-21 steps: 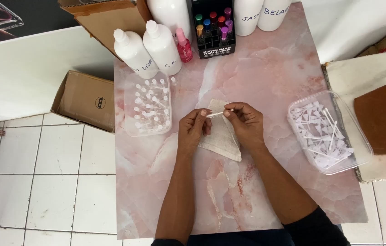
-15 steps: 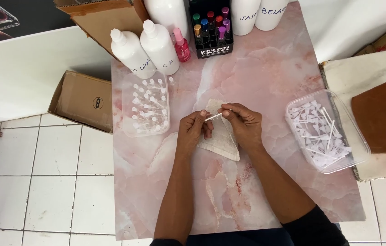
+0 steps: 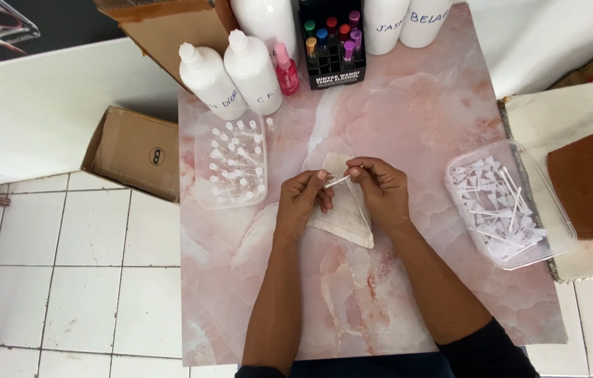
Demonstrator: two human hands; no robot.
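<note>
Fingers (image 3: 321,183) of the left hand (image 3: 301,203) and right hand (image 3: 380,187) pinch a thin white tube (image 3: 337,181) over the cloth (image 3: 344,218); a light, steady grip suits it, with the tray of tubes (image 3: 555,231) at three o'clock.

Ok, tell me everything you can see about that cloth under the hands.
The cloth is a small off-white piece, woven-looking, with uneven edges. It lies flat on the pink marbled table, near its middle, set at a slant. The left hand and right hand are over its upper part and hide some of it, holding a thin white stick between them.
</note>
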